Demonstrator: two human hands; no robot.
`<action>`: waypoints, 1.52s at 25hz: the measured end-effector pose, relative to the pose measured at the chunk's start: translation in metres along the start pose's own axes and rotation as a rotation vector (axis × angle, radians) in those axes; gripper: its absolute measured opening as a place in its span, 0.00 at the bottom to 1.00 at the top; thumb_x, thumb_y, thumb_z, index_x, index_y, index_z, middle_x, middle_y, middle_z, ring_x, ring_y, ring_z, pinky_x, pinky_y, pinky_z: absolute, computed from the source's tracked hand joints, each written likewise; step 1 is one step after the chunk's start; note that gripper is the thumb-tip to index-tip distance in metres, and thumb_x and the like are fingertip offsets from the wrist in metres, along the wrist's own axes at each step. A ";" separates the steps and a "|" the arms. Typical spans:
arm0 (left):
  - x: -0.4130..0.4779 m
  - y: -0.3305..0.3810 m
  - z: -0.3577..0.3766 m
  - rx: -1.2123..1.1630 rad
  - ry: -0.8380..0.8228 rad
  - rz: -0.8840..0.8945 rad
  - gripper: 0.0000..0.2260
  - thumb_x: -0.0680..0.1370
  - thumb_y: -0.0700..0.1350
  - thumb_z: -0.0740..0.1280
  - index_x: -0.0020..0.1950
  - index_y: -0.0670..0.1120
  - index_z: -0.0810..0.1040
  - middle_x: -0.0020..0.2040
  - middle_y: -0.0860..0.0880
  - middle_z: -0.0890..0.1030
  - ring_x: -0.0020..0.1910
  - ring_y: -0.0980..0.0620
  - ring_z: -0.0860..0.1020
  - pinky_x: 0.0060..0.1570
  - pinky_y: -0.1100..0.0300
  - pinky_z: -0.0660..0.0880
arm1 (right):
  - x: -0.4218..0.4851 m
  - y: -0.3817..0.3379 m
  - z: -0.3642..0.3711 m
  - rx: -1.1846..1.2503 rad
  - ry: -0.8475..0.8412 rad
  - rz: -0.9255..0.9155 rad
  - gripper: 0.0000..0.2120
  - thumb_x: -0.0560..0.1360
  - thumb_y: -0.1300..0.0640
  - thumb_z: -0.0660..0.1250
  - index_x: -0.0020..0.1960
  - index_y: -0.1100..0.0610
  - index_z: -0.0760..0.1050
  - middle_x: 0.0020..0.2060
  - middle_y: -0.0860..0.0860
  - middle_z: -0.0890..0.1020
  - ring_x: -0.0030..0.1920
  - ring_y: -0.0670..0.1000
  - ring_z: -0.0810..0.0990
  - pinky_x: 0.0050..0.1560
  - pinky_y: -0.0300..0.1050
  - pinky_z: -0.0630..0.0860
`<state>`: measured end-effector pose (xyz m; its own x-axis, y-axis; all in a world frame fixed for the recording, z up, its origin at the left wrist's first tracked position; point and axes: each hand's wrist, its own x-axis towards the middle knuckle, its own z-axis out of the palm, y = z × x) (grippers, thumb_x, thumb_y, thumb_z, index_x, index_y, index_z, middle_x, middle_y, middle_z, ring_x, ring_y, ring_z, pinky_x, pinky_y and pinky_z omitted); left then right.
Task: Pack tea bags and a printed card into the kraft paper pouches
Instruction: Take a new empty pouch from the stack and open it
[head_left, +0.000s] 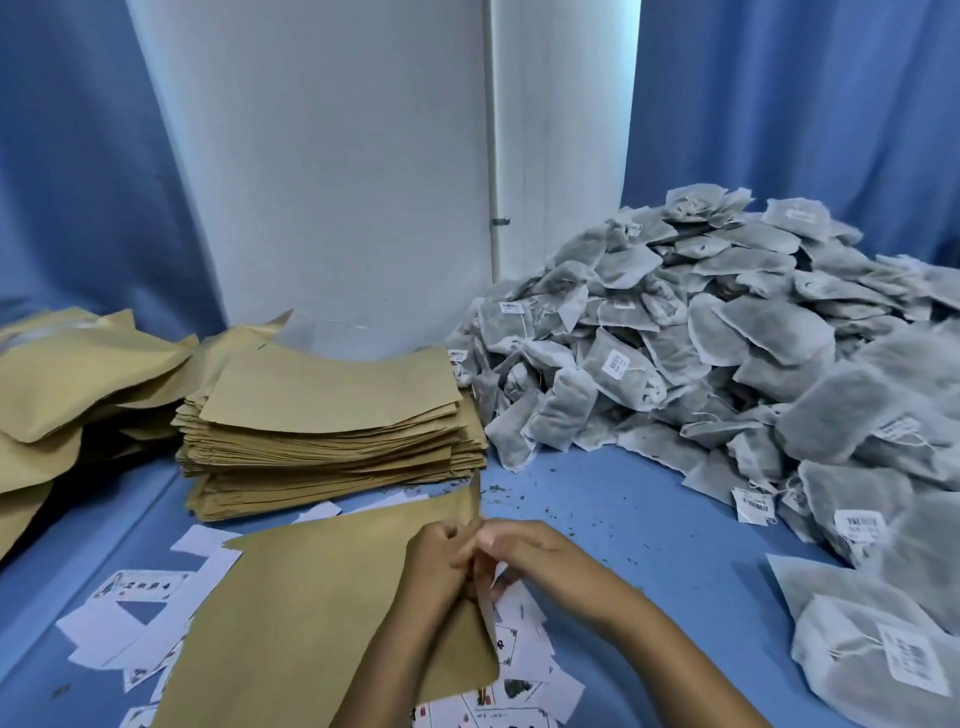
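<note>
A flat kraft paper pouch (306, 608) lies in front of me on the blue table, over scattered printed cards (140, 587). My left hand (434, 564) and my right hand (524, 558) meet at the pouch's right edge, each pinching that edge with curled fingers. A big heap of grey tea bags (727, 353) with white barcode tags fills the right side. Two more tea bags (878, 654) lie at the near right.
A neat stack of empty kraft pouches (332, 415) stands behind the held pouch. Fuller-looking pouches (67, 374) pile up at the far left. Tea crumbs dot the blue table (623, 499). Blue curtains and a white wall close off the back.
</note>
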<state>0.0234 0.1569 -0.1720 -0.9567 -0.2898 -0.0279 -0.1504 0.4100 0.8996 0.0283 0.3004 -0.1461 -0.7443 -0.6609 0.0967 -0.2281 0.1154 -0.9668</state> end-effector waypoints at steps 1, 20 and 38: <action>-0.001 -0.006 0.001 -0.056 -0.041 0.005 0.15 0.79 0.47 0.64 0.34 0.43 0.73 0.25 0.51 0.77 0.25 0.57 0.74 0.27 0.68 0.69 | 0.002 0.000 -0.002 0.025 0.044 0.020 0.14 0.78 0.53 0.59 0.40 0.54 0.80 0.36 0.51 0.78 0.39 0.49 0.76 0.43 0.43 0.75; -0.003 -0.007 0.003 -0.158 -0.136 -0.063 0.18 0.69 0.57 0.75 0.39 0.42 0.76 0.28 0.46 0.82 0.25 0.52 0.80 0.30 0.65 0.75 | 0.025 0.034 -0.020 0.354 0.175 0.233 0.08 0.79 0.60 0.62 0.46 0.60 0.78 0.32 0.52 0.81 0.33 0.47 0.79 0.37 0.38 0.78; -0.018 0.000 0.015 0.283 -0.006 0.072 0.17 0.73 0.49 0.64 0.27 0.46 0.63 0.24 0.50 0.68 0.25 0.49 0.67 0.28 0.59 0.64 | 0.025 0.039 -0.013 0.064 0.250 0.244 0.09 0.75 0.69 0.61 0.40 0.63 0.77 0.27 0.51 0.75 0.25 0.44 0.72 0.29 0.33 0.70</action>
<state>0.0367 0.1750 -0.1777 -0.9686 -0.2469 0.0282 -0.1451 0.6544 0.7421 -0.0074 0.2981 -0.1779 -0.9045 -0.4165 -0.0920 0.0095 0.1961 -0.9805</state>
